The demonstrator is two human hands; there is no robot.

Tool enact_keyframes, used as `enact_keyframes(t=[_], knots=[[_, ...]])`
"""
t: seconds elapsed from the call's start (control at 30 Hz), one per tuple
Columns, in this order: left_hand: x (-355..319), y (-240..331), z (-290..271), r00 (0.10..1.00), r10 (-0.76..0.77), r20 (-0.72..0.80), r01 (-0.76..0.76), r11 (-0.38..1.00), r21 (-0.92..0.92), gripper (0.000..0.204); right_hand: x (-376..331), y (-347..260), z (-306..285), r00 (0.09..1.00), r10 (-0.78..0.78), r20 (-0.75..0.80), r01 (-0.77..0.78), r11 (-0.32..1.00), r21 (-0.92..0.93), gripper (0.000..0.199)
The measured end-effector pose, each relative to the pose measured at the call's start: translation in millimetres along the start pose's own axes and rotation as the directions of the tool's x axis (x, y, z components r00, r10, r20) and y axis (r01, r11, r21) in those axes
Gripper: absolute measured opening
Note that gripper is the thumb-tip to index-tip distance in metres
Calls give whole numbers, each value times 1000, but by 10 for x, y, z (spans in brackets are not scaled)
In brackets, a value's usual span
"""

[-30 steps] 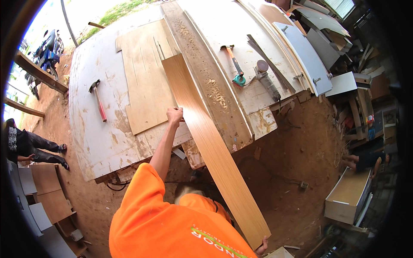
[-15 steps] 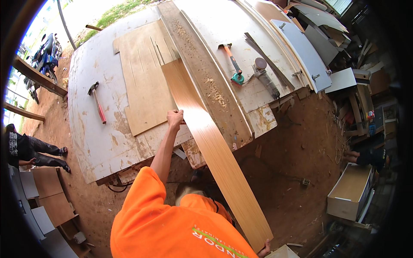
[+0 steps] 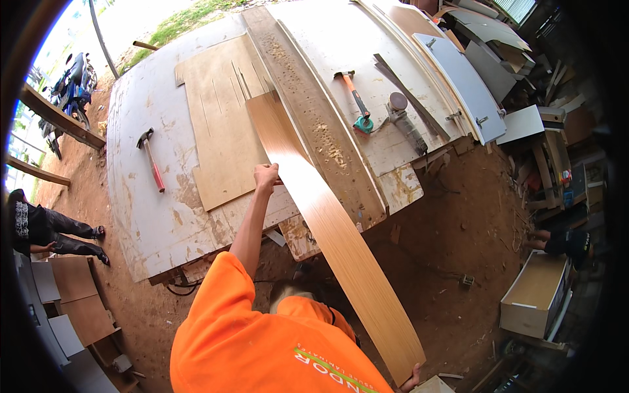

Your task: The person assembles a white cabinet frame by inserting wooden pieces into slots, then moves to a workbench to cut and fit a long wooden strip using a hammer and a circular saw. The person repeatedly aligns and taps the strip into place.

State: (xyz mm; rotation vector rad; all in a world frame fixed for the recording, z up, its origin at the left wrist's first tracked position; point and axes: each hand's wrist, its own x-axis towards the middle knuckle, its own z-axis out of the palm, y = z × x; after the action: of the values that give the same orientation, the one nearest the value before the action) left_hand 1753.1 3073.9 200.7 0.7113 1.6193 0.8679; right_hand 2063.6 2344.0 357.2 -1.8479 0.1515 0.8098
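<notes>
- The surface (image 3: 164, 216), a large pale, worn board top, fills the upper middle of the view; red-brown dirt floor (image 3: 452, 229) surrounds it.
- A long, thin wood-grain strip (image 3: 327, 229) runs diagonally from the middle of the surface, past its near edge, down to the lower right of the view. Its far end rests on the surface; its near part hangs over the dirt floor.
- A person in an orange shirt (image 3: 262, 334) stands at the near edge of the surface, seen from above.
- A plywood sheet (image 3: 219, 131) with saw cuts in its far edge lies flat on the surface, just left of the strip.
- A long dusty plank (image 3: 314, 111) lies just right of the strip, nearly parallel to it.
- The left hand (image 3: 265, 177) is clenched on the left edge of the strip, above the near edge of the surface, with the arm stretched forward.
- The right hand (image 3: 411, 381) touches the strip's near end at the lower edge of the view; only fingertips show, so the grip cannot be judged.
- A red-handled hammer (image 3: 151, 160) lies on the left of the surface, well apart from the strip.
- An orange-handled hammer (image 3: 354, 98) lies right of the plank.
</notes>
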Motion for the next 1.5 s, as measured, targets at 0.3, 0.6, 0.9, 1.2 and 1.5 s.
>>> enact_keyframes(t=[0.3, 0.6, 0.9, 1.2, 1.5], knots=[[138, 160, -9, 1000, -8, -16, 8, 1000, 15, 19, -49, -269, 197, 995, -95, -36, 94, 996, -4, 46], [554, 281, -42, 1000, 4, -27, -2, 997, 79, 19, -135, -586, 610, 988, -150, -28, 149, 988, -26, 46], [1167, 496, -63, 992, 35, -121, -24, 996, 89, 15, -159, -696, 1455, 990, -124, 72, 107, 973, 207, 44], [1825, 667, -90, 975, -32, -220, 67, 986, 152, 15, -164, -996, 1883, 973, -171, 153, 136, 966, 219, 43], [2389, 1026, -121, 941, 58, -335, 76, 925, 372, 22, -133, -1132, 2573, 980, -130, 149, 99, 975, 197, 34]])
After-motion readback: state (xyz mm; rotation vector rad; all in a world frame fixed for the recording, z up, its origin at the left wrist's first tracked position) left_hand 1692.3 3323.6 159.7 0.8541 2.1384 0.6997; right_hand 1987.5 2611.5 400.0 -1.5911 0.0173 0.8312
